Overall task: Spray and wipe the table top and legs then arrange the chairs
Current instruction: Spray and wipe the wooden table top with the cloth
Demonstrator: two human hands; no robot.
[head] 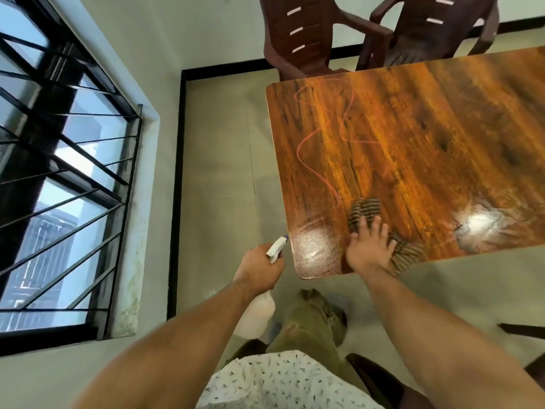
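Note:
A glossy wooden table top point(413, 137) fills the right side, with a pink scribble point(318, 137) along its left part and a wet misted patch point(312, 249) at its near left corner. My right hand point(368, 246) presses flat, fingers spread, on a striped brown cloth point(404, 252) near the front edge. My left hand point(259, 267) grips a white spray bottle point(256, 314), held just off the table's corner with its nozzle point(277, 246) toward the wet patch. Two dark brown plastic chairs point(298, 36) point(436, 28) stand at the far side.
A barred window point(59, 172) in a white wall runs along the left. Pale tiled floor point(224, 160) with a black skirting lies between wall and table. A dark chair part point(380, 379) shows near my legs at the bottom right.

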